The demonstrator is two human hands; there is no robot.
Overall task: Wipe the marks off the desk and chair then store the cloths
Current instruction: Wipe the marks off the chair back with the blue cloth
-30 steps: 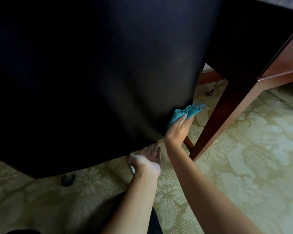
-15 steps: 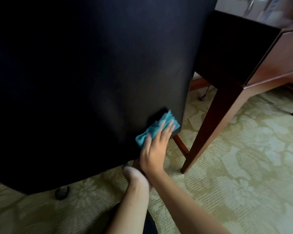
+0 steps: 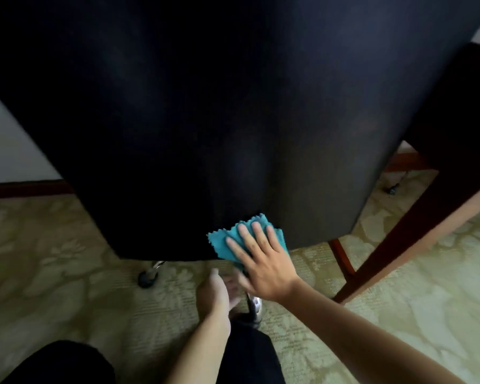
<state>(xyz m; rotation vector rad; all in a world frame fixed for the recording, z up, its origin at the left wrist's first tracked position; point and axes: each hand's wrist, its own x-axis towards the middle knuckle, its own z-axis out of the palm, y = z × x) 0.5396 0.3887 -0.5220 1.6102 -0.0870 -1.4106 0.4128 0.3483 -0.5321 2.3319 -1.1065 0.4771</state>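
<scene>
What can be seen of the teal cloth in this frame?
The teal cloth is a small, thin fabric square with zigzag-cut edges, slightly rumpled. It lies flat against the lower edge of the black chair back, its bottom part hanging just below that edge. The right hand presses it there with straight, spread fingers, covering its right half; the left corner and top edge stay visible. Nothing else touches it.

**Furnished room, hotel-style or home office**

You face a black chair back (image 3: pixel 233 106) on casters (image 3: pixel 147 278). Dark wooden desk (image 3: pixel 455 162) at 2 o'clock. Patterned pale-green carpet (image 3: pixel 53 259) underfoot; dark wood baseboard (image 3: pixel 25 187) at 9 o'clock, beneath a pale wall.
</scene>
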